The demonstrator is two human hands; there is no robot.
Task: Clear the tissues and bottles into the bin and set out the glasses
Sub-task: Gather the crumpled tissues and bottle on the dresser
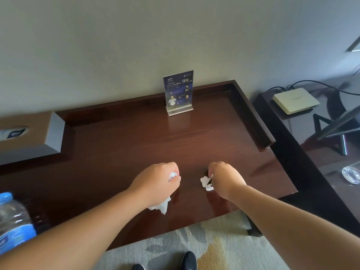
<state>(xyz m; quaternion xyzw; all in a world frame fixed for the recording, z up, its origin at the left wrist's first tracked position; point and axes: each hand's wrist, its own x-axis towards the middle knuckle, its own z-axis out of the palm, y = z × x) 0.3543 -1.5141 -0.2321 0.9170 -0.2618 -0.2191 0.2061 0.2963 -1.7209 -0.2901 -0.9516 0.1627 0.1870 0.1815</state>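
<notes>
Nearest the lens: two bare forearms, reaching forward across the near edge of a dark polished wooden desk (136, 143). Below them, toes of two dark shoes (189, 261) on patterned carpet.

Containers. At the lower left edge, on the desk: clear plastic bottle (13, 221), blue cap, blue label; fill level not readable. At the far left, against the wall: tissue box (31, 133), brown top with grey bevelled sides, oval slot showing a blue-and-white pack inside. At the right edge, on a lower dark side table: clear glass vessel (351, 174), partly cut off by the frame; contents not discernible.

Left hand (155, 182): fingers clenched tight round a crumpled white tissue (161, 206). One tuft protruding beside the thumb, a larger tail sticking out beneath the heel of the hand and touching the desk.

Right hand (224, 178): fingers curled downward, tips pinching a second tissue (205, 182). White with dark specks, lying on the desk just left of the fingertips, partly hidden beneath them.

Both hands side by side near the front middle of the desk, apart, not touching.

Behind, by the wall: upright printed card (178, 92) in a clear stand. Further right: flat beige box (296, 100) with black cables.
</notes>
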